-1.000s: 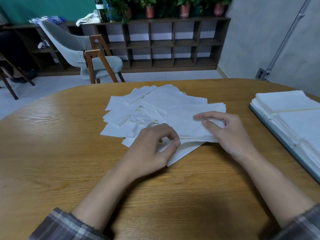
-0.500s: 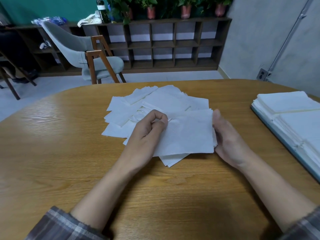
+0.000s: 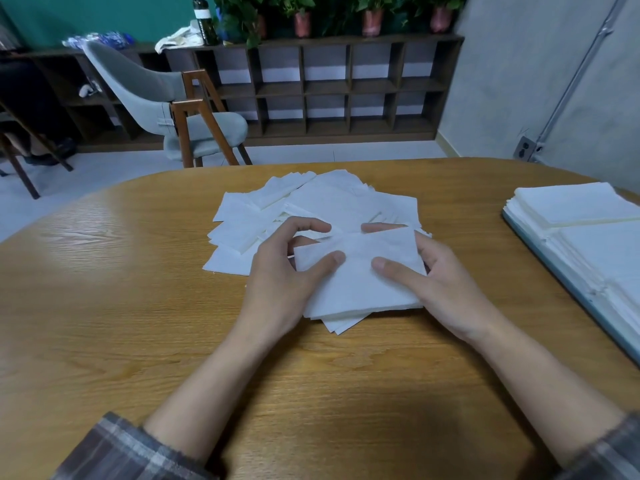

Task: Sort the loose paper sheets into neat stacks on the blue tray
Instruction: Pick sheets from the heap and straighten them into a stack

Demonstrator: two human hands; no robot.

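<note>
left hand [image 3: 284,271] and right hand [image 3: 440,289] pinch a thin bundle [image 3: 360,282] just beside the loose pile [image 3: 311,209]; skewed bottom sheets [image 3: 341,323] may slip out.

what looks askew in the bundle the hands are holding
One sheet pokes out crooked below the near edge of the bundle that the left hand and right hand grip; the loose pile behind lies scattered at mixed angles.

Left grip [image 3: 284,271] and right grip [image 3: 445,289], thumbs on top, fingers seemingly curled behind, pinch one sheaf [image 3: 358,289].
</note>
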